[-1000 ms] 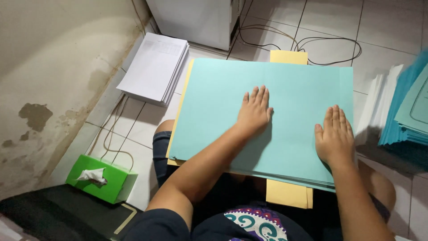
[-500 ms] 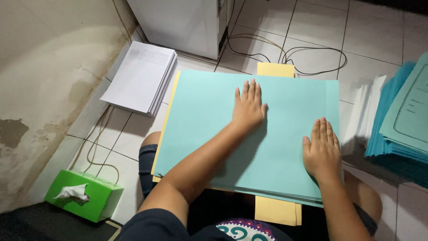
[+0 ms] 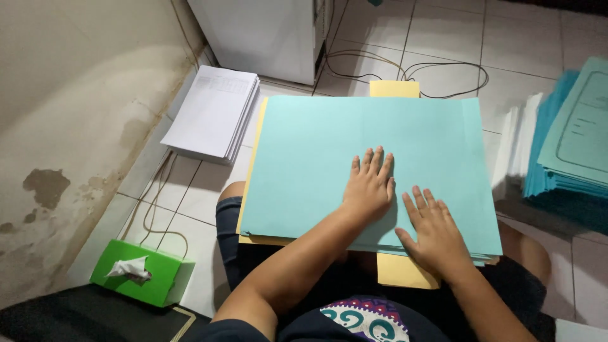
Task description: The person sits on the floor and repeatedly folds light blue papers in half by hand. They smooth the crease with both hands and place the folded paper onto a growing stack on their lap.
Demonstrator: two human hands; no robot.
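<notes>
Both hands flat on the light-blue sheet, now closer together

The left hand point(image 3: 370, 187) presses open-palmed near the middle of the light-blue sheet point(image 3: 354, 152), which lies on yellow paper point(image 3: 394, 88) across the lap. The right hand point(image 3: 434, 231) has slid inward from the sheet's right edge toward its near edge, fingers spread, gripping nothing; it perhaps smooths a fold.

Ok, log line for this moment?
left hand: flat on light blue sheet | right hand: flat on same sheet | yellow paper: beneath
</notes>
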